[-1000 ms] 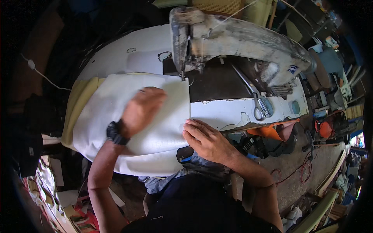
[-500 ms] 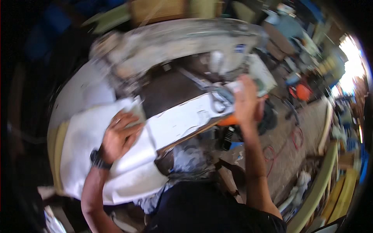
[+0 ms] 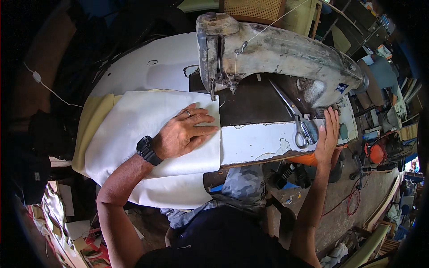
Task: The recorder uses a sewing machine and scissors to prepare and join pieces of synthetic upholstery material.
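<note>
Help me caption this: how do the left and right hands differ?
The left hand wears a ring, with a watch at its wrist; the right hand shows neither. The left lies on the white sheet, fingers pointing right; the right is beside the scissors, fingers pointing away from the body. Neither appears to grip anything.

The left hand (image 3: 183, 135) hides part of the white sheet (image 3: 120, 134) beneath it. Whether the right hand (image 3: 328, 138) touches the tabletop (image 3: 246, 138) is unclear. The woven cane panel (image 3: 252, 10) is cut off at the far edge; clutter (image 3: 403, 210) at right is too small to identify.
</note>
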A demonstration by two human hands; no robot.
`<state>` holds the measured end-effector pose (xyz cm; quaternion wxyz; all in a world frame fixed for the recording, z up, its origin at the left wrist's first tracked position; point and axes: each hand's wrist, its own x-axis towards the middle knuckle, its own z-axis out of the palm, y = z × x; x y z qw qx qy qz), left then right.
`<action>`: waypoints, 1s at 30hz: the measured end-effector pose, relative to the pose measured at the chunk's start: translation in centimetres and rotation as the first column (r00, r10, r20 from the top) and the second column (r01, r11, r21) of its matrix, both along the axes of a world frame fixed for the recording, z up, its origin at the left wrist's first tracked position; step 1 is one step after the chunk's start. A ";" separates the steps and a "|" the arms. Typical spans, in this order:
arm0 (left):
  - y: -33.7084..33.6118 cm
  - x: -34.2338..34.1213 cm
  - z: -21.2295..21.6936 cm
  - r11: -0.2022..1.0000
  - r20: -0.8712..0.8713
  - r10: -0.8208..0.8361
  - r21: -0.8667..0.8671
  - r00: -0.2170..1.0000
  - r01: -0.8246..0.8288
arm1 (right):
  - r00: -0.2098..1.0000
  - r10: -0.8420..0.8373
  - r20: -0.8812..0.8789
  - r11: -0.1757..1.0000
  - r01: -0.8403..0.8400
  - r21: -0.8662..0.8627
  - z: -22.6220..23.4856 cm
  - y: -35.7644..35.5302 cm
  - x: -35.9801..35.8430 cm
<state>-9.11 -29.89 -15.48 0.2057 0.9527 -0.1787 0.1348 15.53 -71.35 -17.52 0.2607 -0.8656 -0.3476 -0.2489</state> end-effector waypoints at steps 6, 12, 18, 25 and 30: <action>0.3 0.4 -0.2 1.000 -0.003 0.014 -0.023 1.000 -0.014 | 0.999 -0.022 0.048 0.999 0.023 -0.023 -0.1 0.0 0.3; 0.0 0.3 0.0 1.000 -0.017 0.021 -0.009 1.000 -0.021 | 0.996 -0.037 -0.080 0.999 0.038 0.019 -0.3 -0.3 0.6; 0.0 0.2 -0.1 1.000 -0.008 0.017 0.010 1.000 -0.017 | 0.994 -0.069 -0.083 0.998 0.069 -0.002 -0.2 -0.1 0.6; -0.3 -0.1 0.1 1.000 0.002 0.010 0.003 1.000 -0.010 | 0.995 -0.065 -0.082 0.998 0.066 0.010 -0.3 0.0 0.8; -0.8 -0.5 0.1 1.000 0.001 0.002 0.010 1.000 -0.002 | 0.995 -0.061 -0.076 0.998 0.062 0.017 -0.3 -0.1 0.7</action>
